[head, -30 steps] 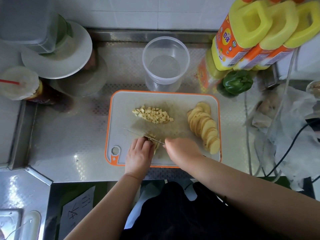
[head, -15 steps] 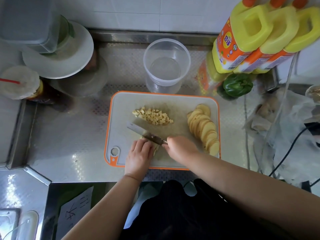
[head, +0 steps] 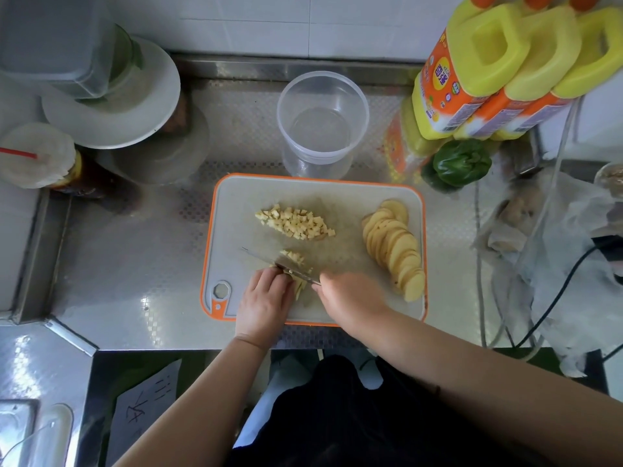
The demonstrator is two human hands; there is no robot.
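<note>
While my left grip pins the potato strips under curled fingers, my right grip, wrapped round the knife, should drop straight, evenly spaced cuts.

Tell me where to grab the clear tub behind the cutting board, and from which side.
Take the clear tub by its wall just under the rim, coming from its left. It stands upright, mouth open, with bare counter on that side, while the yellow bottles stand close on its right and the cutting board lies in front.
</note>
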